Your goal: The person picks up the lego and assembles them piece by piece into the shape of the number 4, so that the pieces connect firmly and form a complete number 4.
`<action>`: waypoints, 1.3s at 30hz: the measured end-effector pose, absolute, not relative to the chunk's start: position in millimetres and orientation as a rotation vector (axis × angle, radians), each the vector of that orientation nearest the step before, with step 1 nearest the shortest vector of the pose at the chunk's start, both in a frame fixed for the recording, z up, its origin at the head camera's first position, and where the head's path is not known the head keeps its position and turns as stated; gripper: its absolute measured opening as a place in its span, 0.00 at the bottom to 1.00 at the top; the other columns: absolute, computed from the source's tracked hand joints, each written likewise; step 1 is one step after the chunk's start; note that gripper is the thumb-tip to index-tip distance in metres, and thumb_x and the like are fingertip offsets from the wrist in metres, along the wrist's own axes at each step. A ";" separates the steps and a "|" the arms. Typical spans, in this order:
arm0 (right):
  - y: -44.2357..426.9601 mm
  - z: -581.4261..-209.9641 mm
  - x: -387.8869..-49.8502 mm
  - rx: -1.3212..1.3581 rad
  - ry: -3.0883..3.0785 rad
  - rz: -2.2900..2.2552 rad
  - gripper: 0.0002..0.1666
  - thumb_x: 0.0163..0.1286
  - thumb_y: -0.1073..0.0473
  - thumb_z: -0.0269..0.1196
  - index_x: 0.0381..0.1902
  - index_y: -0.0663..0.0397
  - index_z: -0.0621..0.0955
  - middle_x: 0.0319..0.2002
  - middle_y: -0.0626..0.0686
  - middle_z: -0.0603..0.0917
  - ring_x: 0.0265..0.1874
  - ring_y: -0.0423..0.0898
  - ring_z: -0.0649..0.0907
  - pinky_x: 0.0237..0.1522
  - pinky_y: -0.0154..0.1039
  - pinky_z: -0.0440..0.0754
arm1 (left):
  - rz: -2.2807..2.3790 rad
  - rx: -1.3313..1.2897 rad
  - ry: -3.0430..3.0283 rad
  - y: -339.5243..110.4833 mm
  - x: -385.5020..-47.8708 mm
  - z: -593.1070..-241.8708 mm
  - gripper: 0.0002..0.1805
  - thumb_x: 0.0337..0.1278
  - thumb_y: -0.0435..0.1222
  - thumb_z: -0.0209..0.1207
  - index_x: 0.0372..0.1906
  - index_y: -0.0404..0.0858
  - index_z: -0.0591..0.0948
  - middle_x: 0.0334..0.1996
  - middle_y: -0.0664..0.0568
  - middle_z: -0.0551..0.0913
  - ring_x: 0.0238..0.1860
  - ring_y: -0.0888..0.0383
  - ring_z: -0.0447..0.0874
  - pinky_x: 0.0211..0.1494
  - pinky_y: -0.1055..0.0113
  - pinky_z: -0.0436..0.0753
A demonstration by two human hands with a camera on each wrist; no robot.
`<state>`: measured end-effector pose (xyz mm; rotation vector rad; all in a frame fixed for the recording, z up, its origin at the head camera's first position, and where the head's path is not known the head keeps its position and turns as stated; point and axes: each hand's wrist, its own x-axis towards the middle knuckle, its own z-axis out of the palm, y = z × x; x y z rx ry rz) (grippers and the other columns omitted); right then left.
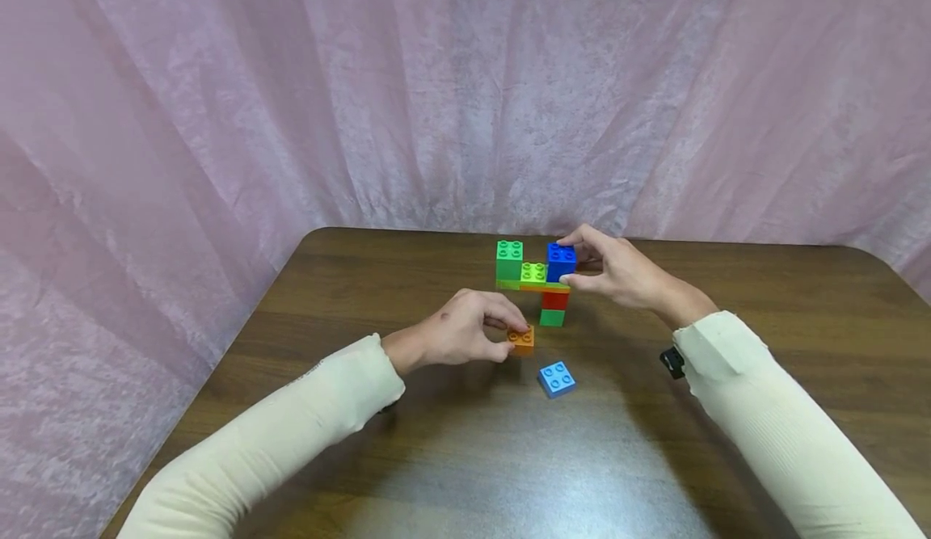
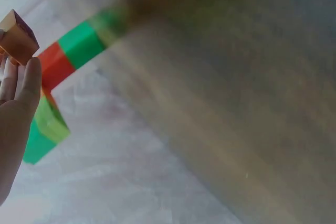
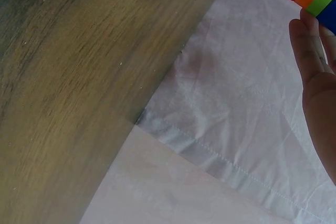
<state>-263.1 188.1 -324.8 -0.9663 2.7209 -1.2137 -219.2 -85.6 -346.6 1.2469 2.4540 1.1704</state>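
A tower of toy building bricks stands near the table's back edge: a green brick point(image 1: 552, 317) at the foot, a red brick point(image 1: 555, 301) on it, then a flat orange piece point(image 1: 533, 288). Above lie a lime brick point(image 1: 534, 273) and, at the left end, a taller green brick point(image 1: 509, 264) overhanging the table. My right hand point(image 1: 618, 272) pinches the dark blue brick point(image 1: 562, 265) at the tower's upper right. In front of the tower, my left hand point(image 1: 465, 329) pinches an orange brick point(image 1: 524, 345) between thumb and fingers; the left wrist view shows that orange brick point(image 2: 20, 40) too.
A light blue brick point(image 1: 557, 379) lies on the brown wooden table point(image 1: 451, 458), nearer to me than the orange one. Pink curtains point(image 1: 465, 94) hang behind the table and along its left side. A small black device point(image 1: 672, 363) shows at the right sleeve.
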 end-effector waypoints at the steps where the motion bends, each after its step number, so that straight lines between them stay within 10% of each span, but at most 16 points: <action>1: 188.1 -325.0 -263.0 -0.966 2.722 -1.214 0.25 0.67 0.66 0.68 0.58 0.61 0.72 0.47 0.63 0.84 0.48 0.57 0.84 0.55 0.57 0.81 | 1.175 1.253 2.467 -87.2 -220.0 -344.0 0.12 0.52 0.25 0.67 0.43 0.35 0.89 0.44 0.52 0.86 0.46 0.62 0.84 0.53 0.68 0.83; 39: 187.7 -325.4 -263.8 -0.954 2.732 -1.223 0.25 0.65 0.67 0.69 0.57 0.60 0.73 0.46 0.62 0.85 0.47 0.56 0.84 0.52 0.56 0.82 | 1.339 1.245 2.714 -96.5 -259.2 -281.3 0.14 0.52 0.23 0.66 0.46 0.30 0.87 0.45 0.46 0.86 0.45 0.55 0.86 0.53 0.68 0.83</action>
